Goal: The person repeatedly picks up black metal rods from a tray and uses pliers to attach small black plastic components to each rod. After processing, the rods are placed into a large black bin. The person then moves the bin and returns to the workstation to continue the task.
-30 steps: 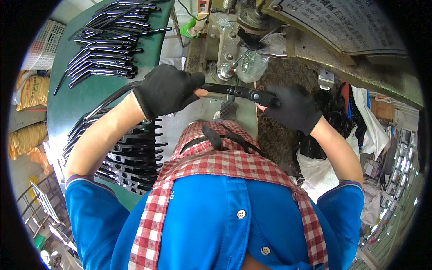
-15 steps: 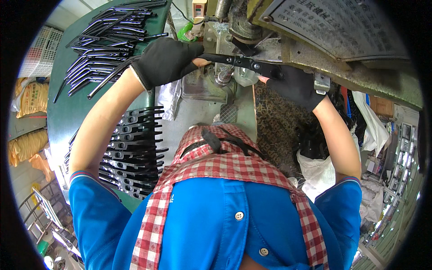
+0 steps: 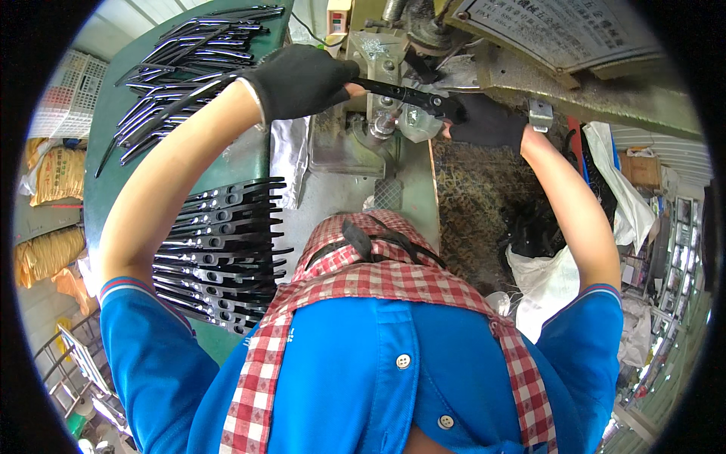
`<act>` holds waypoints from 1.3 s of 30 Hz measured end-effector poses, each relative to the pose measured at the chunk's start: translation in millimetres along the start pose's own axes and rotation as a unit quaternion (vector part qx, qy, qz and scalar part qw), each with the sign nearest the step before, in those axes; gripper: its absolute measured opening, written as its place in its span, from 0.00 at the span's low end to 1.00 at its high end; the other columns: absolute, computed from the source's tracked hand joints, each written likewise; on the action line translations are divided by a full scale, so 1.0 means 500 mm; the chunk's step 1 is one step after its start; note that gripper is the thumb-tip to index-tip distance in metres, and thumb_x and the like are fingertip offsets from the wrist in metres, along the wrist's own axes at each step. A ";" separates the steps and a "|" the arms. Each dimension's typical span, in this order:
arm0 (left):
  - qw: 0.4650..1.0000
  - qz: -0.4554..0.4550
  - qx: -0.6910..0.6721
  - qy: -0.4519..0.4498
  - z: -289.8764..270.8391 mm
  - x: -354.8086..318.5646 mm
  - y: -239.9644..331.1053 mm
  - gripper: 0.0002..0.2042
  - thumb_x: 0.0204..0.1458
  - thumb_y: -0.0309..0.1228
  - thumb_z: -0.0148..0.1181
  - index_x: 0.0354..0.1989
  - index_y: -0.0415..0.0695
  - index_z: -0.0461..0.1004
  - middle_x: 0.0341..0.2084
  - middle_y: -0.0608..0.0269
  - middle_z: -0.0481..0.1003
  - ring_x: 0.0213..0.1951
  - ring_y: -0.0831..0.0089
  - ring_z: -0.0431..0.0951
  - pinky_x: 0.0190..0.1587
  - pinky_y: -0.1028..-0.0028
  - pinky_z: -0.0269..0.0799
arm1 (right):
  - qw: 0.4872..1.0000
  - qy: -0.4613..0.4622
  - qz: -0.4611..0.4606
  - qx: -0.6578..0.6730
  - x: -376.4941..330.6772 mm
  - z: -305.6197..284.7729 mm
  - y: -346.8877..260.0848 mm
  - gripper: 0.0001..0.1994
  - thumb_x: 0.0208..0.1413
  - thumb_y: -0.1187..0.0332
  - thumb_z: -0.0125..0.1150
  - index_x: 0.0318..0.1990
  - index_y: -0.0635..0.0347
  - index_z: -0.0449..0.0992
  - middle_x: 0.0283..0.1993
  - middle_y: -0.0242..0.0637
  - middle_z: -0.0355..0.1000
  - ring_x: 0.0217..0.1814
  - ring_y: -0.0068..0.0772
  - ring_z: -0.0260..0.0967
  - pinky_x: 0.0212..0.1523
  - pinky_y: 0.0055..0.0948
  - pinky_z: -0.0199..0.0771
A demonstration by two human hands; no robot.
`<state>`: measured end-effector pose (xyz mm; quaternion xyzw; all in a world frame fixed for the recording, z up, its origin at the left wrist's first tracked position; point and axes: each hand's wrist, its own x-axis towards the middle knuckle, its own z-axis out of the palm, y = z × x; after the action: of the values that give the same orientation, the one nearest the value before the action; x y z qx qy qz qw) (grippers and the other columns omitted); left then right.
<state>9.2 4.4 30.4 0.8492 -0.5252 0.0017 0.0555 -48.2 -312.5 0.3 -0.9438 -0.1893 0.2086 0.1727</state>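
Observation:
A long black metal bar with a riveted joint spans the gap between my two hands, in front of the press. My left hand, in a black glove with a bare fingertip showing, is closed around its left part. My right hand, gloved likewise, is closed on the right end, which it mostly covers. Just under the bar are the press's metal post and a clear plastic piece. A bent black rod passes behind my left wrist; whether it joins the bar is hidden.
Bent black rods lie piled on the green table. Rows of flat black metal pieces with holes lie closer by. The press frame overhangs at upper right, with a metal bracket. A white sack stands below right.
My view has shifted slightly. Both hands still grip the bar, which now slopes down more to the right. My left hand has moved up and right, my right hand slightly left.

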 end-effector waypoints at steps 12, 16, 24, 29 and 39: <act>0.997 -0.045 0.004 0.055 0.113 -0.018 -0.009 0.21 0.59 0.52 0.42 0.40 0.49 0.74 0.16 0.48 0.73 0.23 0.49 0.76 0.29 0.56 0.72 | 0.980 0.079 0.128 -0.133 0.031 0.054 -0.085 0.13 0.42 0.63 0.59 0.37 0.56 0.75 0.33 0.49 0.74 0.38 0.52 0.72 0.40 0.43 0.72; 0.999 -0.031 -0.011 0.014 0.100 -0.005 -0.020 0.21 0.56 0.53 0.47 0.37 0.48 0.75 0.16 0.50 0.73 0.21 0.51 0.76 0.26 0.57 0.71 | 0.977 0.115 0.128 -0.122 0.022 0.076 -0.090 0.15 0.47 0.58 0.58 0.41 0.54 0.75 0.33 0.49 0.74 0.37 0.47 0.74 0.41 0.42 0.73; 0.997 -0.031 -0.019 0.067 0.107 -0.024 -0.017 0.16 0.53 0.47 0.55 0.35 0.47 0.73 0.19 0.53 0.73 0.24 0.52 0.76 0.27 0.58 0.71 | 0.894 0.414 -0.131 -0.113 -0.053 0.095 -0.144 0.14 0.43 0.66 0.66 0.39 0.54 0.73 0.38 0.41 0.72 0.40 0.46 0.70 0.44 0.39 0.69; 0.997 -0.071 -0.015 0.010 0.096 -0.034 -0.025 0.11 0.50 0.42 0.58 0.33 0.48 0.70 0.24 0.54 0.74 0.27 0.52 0.76 0.28 0.58 0.71 | 0.936 0.269 -0.211 0.088 -0.082 0.187 -0.133 0.07 0.47 0.69 0.62 0.33 0.58 0.74 0.31 0.42 0.73 0.33 0.43 0.72 0.35 0.37 0.71; 0.986 -0.042 -0.082 0.142 0.100 -0.044 -0.018 0.16 0.52 0.44 0.57 0.44 0.48 0.70 0.29 0.54 0.74 0.31 0.52 0.77 0.31 0.59 0.72 | 0.952 0.279 0.060 0.110 0.121 0.295 0.080 0.15 0.53 0.55 0.57 0.40 0.56 0.76 0.39 0.43 0.75 0.42 0.43 0.73 0.43 0.40 0.71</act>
<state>4.5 22.9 -21.5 0.8542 -0.4742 0.0766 0.1991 -53.8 -284.8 -161.8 -0.9491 -0.0526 -0.0332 0.3088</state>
